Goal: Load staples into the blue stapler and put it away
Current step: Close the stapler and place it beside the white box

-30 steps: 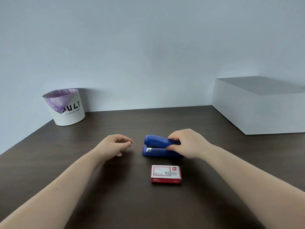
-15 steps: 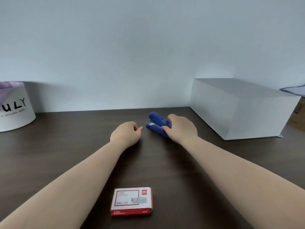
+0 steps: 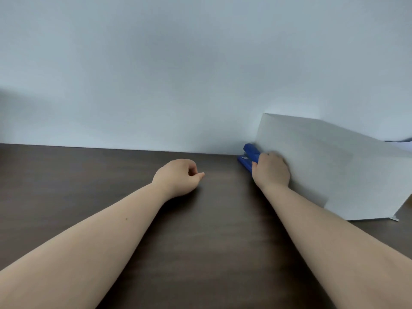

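The blue stapler [image 3: 248, 156] lies closed on the dark wooden table [image 3: 111, 175], far back near the wall and right against the left side of a large white box [image 3: 334, 170]. My right hand [image 3: 270, 170] covers its rear half and grips it; only the front end shows. My left hand [image 3: 178, 177] rests on the table to the left, fingers loosely curled with nothing in them. The staple box is out of view.
The white box fills the right side of the table and stands against the pale wall [image 3: 178, 85]. A small scrap of tape [image 3: 395, 218] lies at the box's front corner.
My right hand has pushed the stapler farther back and to the right, up against the white box. The view has shifted forward; the red staple box and the white bin have left the frame.
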A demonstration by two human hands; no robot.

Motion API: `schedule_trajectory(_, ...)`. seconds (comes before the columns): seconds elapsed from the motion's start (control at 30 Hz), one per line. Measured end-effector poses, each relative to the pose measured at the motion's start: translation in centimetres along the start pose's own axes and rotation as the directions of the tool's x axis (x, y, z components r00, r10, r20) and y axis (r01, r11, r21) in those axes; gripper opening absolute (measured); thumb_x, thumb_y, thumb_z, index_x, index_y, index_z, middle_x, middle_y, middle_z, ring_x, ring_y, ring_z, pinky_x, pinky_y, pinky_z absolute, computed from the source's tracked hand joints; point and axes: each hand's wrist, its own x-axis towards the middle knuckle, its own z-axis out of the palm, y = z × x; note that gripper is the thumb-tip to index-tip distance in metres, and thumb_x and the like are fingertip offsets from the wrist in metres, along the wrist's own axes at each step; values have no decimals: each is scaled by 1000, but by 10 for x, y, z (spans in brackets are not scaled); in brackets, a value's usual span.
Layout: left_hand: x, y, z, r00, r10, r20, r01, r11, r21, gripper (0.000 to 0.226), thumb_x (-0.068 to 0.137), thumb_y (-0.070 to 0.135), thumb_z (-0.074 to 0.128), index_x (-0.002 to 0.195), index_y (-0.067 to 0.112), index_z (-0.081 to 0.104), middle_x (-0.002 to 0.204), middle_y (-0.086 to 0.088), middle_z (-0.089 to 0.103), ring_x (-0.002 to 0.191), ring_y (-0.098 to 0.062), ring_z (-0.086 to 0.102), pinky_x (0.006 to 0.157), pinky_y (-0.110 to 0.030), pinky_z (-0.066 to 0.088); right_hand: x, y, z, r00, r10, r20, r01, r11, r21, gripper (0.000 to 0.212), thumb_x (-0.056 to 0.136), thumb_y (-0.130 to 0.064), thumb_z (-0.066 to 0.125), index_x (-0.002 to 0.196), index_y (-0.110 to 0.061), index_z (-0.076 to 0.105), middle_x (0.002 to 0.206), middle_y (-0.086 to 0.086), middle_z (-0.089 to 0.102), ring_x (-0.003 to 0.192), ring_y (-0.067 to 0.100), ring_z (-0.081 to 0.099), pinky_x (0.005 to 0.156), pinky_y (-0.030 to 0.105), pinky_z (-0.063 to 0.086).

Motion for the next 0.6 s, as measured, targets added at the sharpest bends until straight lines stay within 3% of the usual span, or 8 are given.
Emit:
schedule_trajectory(0.23,9,0,3,1000,24,7,-24,1000,-6,26,82,44,53,65,25,50,70,11,55,77,-17,56,64,-29,39,8,-9,-1,994,-107,11,107,969,-223,24,88,-9,48,107,-3,61,120,14,49,118,32,38,88,36,41)
schedule_trajectory(0.43,5,-1,3,999,40,-2,-40,999,-10,27,83,43,53,63,26,49,70,10,54,78,-18,55,64,-29,39,8,-13,-1,998,-42,48,50,984,-168,22,90,-6,51,109,0,59,122,15,44,111,31,45,70,36,44)
schedule_trajectory(0.6,-1,1,0,999,33,10,-32,999,-13,27,83,41,54,62,26,48,68,11,53,75,-18,53,65,-29,38,3,-7,0,998,-51,19,53,994,-101,23,94,-15,48,111,-2,56,119,16,48,109,33,46,69,37,42)
